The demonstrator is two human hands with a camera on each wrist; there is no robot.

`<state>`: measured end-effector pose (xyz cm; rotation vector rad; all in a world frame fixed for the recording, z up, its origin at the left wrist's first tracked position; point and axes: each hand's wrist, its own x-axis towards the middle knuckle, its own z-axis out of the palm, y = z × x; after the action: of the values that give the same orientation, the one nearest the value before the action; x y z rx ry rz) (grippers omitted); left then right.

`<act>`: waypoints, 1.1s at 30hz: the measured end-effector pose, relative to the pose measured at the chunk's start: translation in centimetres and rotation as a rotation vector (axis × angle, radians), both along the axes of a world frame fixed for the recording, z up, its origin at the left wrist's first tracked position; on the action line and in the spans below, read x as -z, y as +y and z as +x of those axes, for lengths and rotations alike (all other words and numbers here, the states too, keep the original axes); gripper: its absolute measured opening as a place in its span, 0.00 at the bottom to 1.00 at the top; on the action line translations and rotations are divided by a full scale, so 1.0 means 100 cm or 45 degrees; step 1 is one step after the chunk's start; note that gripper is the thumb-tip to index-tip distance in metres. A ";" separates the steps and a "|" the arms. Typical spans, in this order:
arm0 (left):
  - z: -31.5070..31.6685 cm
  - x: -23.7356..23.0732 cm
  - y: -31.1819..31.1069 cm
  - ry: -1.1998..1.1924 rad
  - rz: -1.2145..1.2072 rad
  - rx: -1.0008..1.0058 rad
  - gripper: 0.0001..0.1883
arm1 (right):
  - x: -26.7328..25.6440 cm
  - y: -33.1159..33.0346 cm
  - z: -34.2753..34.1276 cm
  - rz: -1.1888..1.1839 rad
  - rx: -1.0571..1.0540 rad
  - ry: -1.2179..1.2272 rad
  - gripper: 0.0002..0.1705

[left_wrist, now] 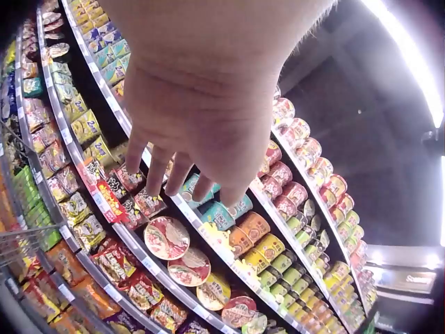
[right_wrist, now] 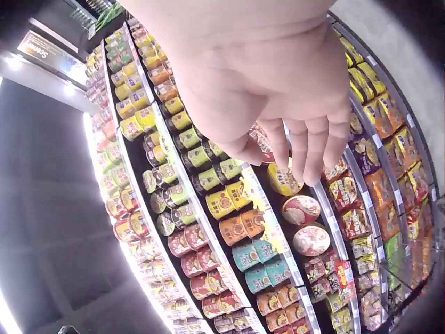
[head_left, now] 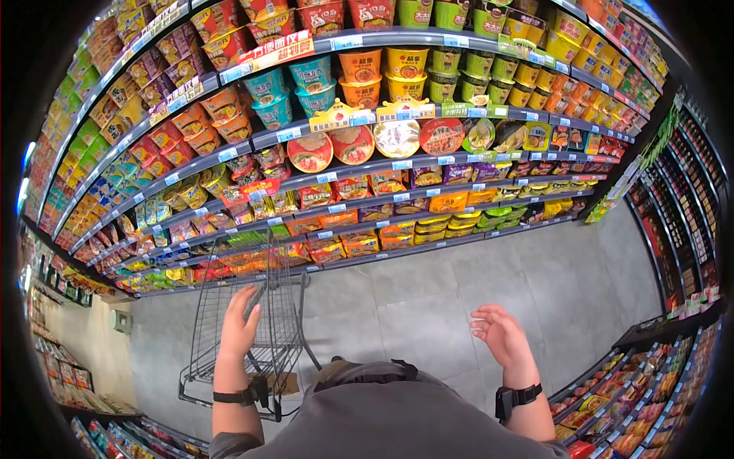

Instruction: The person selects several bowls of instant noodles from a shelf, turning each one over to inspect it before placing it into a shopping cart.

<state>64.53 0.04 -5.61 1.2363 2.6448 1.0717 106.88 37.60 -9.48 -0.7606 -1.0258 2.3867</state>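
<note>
My left hand (head_left: 240, 321) is raised over the wire shopping cart (head_left: 245, 329), its fingers loosely extended and holding nothing. Over the grey floor to the right, my right hand (head_left: 501, 335) is held up with relaxed, slightly bent fingers, also empty. In the left wrist view the left hand (left_wrist: 201, 118) points toward shelves of instant noodles. The right wrist view has the right hand (right_wrist: 278, 97) hanging loosely before the same shelves. Round noodle bowls (head_left: 354, 145) stand on a middle shelf, with teal noodle cups (head_left: 269, 99) and orange noodle cups (head_left: 359, 76) above.
A long curved-looking shelf wall spans the front, with bagged noodles (head_left: 359, 245) on its lower levels. Grey tiled floor (head_left: 405, 321) lies between it and me. Another shelf (head_left: 680, 199) stands at the right, and racks of packets (head_left: 634, 405) sit at lower right.
</note>
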 end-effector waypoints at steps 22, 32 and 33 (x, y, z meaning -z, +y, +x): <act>-0.119 -0.008 0.064 -0.073 0.150 -0.007 0.20 | -0.002 0.055 -0.135 0.003 -0.029 -0.097 0.20; -0.301 -0.027 0.165 0.037 0.333 0.044 0.20 | -0.038 0.097 -0.345 0.110 -0.198 0.017 0.18; -0.316 -0.032 0.178 0.009 0.397 0.026 0.21 | -0.049 0.100 -0.372 0.119 -0.194 0.021 0.18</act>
<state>32.93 17.82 -2.46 1.3098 2.5321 1.5243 69.68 47.55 -4.60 -0.6499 -1.2189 2.4468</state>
